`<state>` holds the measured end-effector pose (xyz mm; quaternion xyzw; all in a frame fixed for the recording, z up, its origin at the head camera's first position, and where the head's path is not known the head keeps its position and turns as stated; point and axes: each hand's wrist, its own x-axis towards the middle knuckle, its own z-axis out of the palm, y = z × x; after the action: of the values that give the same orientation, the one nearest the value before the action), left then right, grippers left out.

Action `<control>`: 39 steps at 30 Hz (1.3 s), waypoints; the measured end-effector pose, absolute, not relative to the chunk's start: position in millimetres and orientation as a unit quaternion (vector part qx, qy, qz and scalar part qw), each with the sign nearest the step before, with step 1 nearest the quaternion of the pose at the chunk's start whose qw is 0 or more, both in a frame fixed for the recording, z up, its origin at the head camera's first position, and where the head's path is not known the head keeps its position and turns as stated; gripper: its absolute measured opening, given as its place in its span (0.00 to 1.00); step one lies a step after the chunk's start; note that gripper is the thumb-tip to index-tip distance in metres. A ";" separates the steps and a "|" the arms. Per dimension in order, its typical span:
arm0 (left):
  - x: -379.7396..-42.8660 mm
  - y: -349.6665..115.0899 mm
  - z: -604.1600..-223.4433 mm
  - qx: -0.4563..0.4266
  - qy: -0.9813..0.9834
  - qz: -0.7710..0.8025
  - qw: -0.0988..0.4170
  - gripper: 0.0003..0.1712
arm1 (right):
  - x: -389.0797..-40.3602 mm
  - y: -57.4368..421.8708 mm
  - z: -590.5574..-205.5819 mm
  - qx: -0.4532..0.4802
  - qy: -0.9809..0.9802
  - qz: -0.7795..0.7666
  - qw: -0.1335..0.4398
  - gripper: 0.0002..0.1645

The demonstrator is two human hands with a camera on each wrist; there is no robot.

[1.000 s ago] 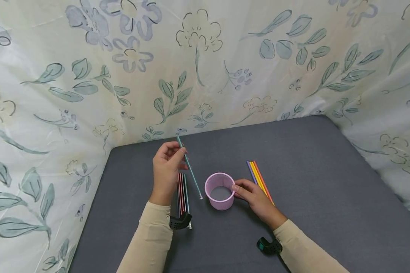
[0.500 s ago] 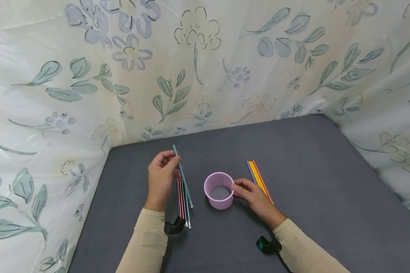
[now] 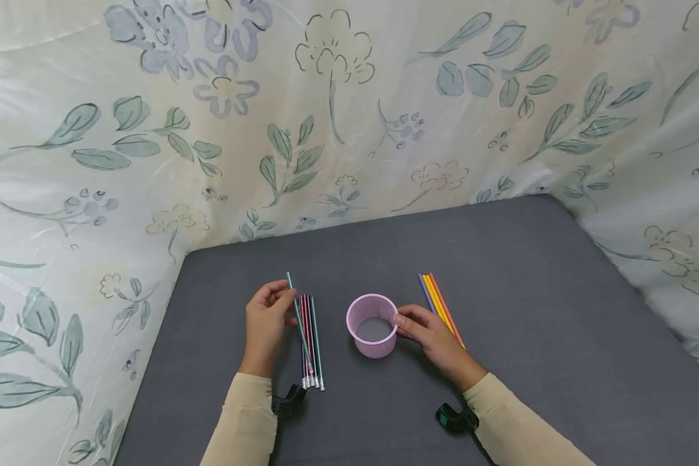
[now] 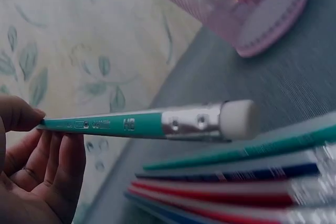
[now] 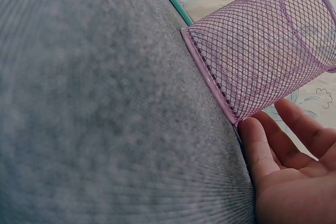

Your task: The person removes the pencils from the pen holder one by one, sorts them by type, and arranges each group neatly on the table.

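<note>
My left hand [image 3: 268, 323] pinches a teal pencil [image 4: 110, 123] between thumb and fingers, its white eraser end pointing towards me. In the head view this pencil slants over a row of several pencils [image 3: 317, 343] lying on the table, teal, dark blue and red, their eraser ends on the near side. A pink mesh pencil cup [image 5: 252, 51] stands upright right of that row. My right hand [image 3: 437, 340] rests against the cup's right side, touching it with the fingertips and thumb; the right wrist view shows its fingers partly extended, not wrapped round the cup.
Purple, yellow and orange pencils [image 3: 439, 301] lie beyond my right hand, partly hidden by it. The dark grey table [image 3: 501, 259] meets a floral curtain [image 3: 349, 116] along its back and sides.
My left hand has moved left and nearer with the teal pencil, from beside the cup to over the row of pencils. The right hand and the cup stay in place.
</note>
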<state>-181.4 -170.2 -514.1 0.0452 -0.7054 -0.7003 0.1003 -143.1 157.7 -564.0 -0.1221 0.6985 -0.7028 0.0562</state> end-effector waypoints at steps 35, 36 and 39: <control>-174.1 -178.6 -550.9 0.099 -0.841 -0.521 0.106 0.18 | -146.0 160.0 -566.7 -0.126 0.692 -0.707 0.072 0.22; -173.3 -178.3 -550.5 0.100 -0.846 -0.512 0.108 0.18 | -146.3 159.9 -566.8 -0.126 0.692 -0.707 0.073 0.22; -169.9 -176.4 -548.9 0.106 -0.860 -0.486 0.112 0.17 | -146.5 159.9 -567.3 -0.126 0.692 -0.707 0.074 0.22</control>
<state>-169.9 -176.4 -548.9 0.1065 -0.8600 -0.4862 0.1123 -146.5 159.9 -567.3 -0.1261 0.6917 -0.7072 0.0745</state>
